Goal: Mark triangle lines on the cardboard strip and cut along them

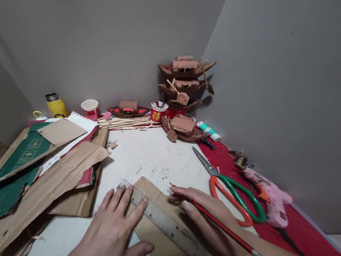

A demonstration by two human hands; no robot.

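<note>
Left hand (110, 229) splayed wide, pressing the ruler (165, 223); right hand (213, 209) grip holding the pencil (220, 224): cardboard (158, 247) lined up, marking seemingly underway, unfinished.

passage: white board (138, 148) beyond ruler (167, 221) | left: cardboard pile (53, 179) blocks | right: scissors (227, 182), glue gun (274, 202) | far: sticks (125, 123), model boats (183, 124)

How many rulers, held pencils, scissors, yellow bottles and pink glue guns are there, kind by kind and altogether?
Rulers: 1, the ruler under the left hand
Held pencils: 1, the red pencil in the right hand
Scissors: 1 pair
Yellow bottle: 1
Pink glue gun: 1
Total: 5
</note>
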